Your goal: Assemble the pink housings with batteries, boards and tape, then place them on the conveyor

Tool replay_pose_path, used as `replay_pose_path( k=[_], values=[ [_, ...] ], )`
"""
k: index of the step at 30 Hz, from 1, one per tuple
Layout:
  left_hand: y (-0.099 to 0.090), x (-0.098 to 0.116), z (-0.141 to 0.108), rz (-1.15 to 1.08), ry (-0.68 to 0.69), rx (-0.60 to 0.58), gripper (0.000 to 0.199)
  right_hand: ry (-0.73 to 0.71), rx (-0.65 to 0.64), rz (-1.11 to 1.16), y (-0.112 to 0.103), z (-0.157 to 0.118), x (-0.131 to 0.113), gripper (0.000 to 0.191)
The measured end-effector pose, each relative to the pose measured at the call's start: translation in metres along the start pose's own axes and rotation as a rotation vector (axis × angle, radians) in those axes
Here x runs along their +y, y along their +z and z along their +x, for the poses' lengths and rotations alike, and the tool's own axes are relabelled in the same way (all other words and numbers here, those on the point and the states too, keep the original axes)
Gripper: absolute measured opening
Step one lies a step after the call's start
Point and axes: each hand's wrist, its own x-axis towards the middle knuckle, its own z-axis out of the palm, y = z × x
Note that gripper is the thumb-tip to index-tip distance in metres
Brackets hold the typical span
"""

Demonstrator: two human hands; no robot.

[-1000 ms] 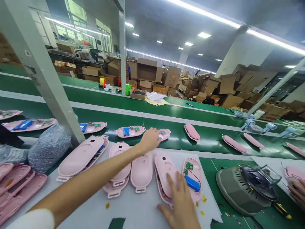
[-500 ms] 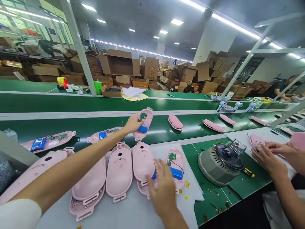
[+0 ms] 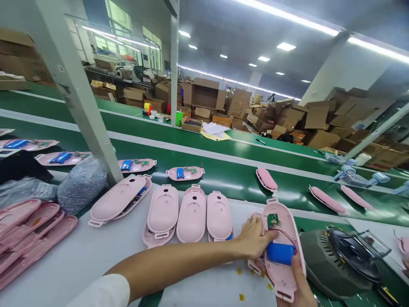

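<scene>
A pink plastic half shell [image 3: 281,273] is held tilted at the front right, its hollow side facing me. Inside it are a small green circuit board [image 3: 272,220], a blue battery pack [image 3: 280,253] and thin wires. My left hand [image 3: 254,238] is closed at its left edge, thumb over the rim. My right hand [image 3: 302,283] grips its lower right edge, with fingers underneath. A second pink shell [image 3: 252,266] shows partly behind it, under my left hand; most of it is hidden. Nearby stand closed-looking pink shells [image 3: 191,217] in a row.
Open shells with batteries [image 3: 185,173] and pink covers [image 3: 266,179] lie on the green conveyor [image 3: 223,170]. A grey-green machine with a black top [image 3: 332,264] stands right of my hands. Stacked pink shells [image 3: 28,243], a bubble-wrap bundle [image 3: 82,183] and a metal post [image 3: 79,94] are left.
My left hand has come back from over the conveyor to the front right. My right hand now grips a shell. The view has swung left, and an open shell lies on the conveyor.
</scene>
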Motion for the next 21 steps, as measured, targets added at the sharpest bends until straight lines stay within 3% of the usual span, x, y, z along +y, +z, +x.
replay_pose_path(
  k=[3,5,9,12,14,15,17,19,21],
  values=[
    [-0.017,-0.013,-0.034,0.249,0.209,-0.118,0.062,-0.035,0.108,-0.091,-0.023,0.004,0.003,0.092],
    [-0.015,-0.026,-0.053,0.466,0.391,-0.164,0.061,-0.053,0.198,-0.212,-0.035,0.011,0.004,0.101],
    [0.028,-0.043,-0.044,0.793,0.482,-0.025,0.038,-0.192,0.169,-0.712,-0.034,0.032,-0.001,0.095],
    [0.062,-0.033,-0.027,0.866,0.448,0.149,0.042,-0.23,0.2,-1.102,-0.016,0.047,-0.001,0.092],
    [0.065,-0.022,-0.031,0.849,0.482,0.177,0.05,-0.188,0.193,-1.231,-0.008,0.058,0.006,0.09],
    [0.059,-0.017,-0.038,0.831,0.533,0.144,0.054,-0.174,0.174,-1.265,-0.008,0.063,0.011,0.089],
    [0.028,-0.013,-0.056,0.764,0.654,-0.004,0.052,-0.174,0.139,-1.302,-0.013,0.072,0.025,0.087],
    [-0.023,-0.017,-0.069,0.673,0.674,-0.163,0.04,-0.186,0.121,-1.323,-0.021,0.079,0.038,0.088],
    [-0.088,-0.027,-0.069,0.635,0.499,-0.201,0.03,-0.2,0.106,-1.33,-0.027,0.082,0.047,0.09]
  ],
)
